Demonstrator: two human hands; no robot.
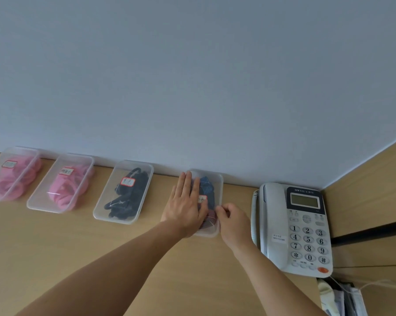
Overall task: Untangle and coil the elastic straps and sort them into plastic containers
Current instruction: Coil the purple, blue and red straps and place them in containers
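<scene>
Nearly done, I reckon: striped straps (206,187) in last box (209,233) on surface (114,252). Left hand (185,208) flat, grip released, presses lid (216,179); right hand (232,221) grip pinches lid edge. Lid-closing left.

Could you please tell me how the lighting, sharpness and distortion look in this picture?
Head view: soft, even light, only faint shadows; the wide-angle lens slants the desk; the container labels are too blurred to read, the telephone keys legible.

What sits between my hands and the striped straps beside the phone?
Its clear lid seems to cover the straps; the left hand lies flat on it, the right hand pinches its near edge.
</scene>
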